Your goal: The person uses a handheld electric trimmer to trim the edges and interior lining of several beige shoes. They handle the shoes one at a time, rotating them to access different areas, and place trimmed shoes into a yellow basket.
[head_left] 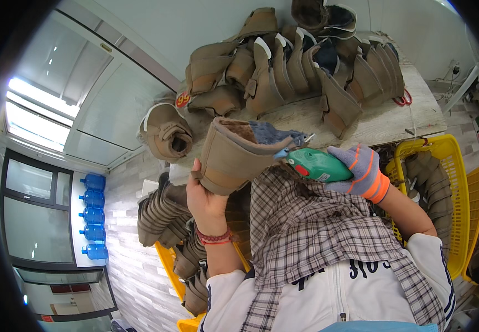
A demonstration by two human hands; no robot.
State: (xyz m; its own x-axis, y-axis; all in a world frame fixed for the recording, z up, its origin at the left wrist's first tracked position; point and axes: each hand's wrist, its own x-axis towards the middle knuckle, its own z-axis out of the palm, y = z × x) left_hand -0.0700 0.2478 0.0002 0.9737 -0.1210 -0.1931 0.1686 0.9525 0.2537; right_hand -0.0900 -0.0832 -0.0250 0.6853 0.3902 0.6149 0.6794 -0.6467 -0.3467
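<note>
A brown boot upper with dark fur lining is held up in front of me by my bare left hand, its fingers gripping the upper's lower left side. My right hand, in a grey glove with orange bands, is closed round a green handheld tool with a red button. The tool's narrow blue head and metal tip meet the right end of the upper's fur edge; whether they touch it I cannot tell. Just left of the held piece, another boot upper lies at the table's edge.
Many boot uppers are piled along the pale worktable. Red-handled scissors lie at its right. A yellow basket of uppers stands at my right; more uppers are stacked at my left. Blue water jugs line the far left.
</note>
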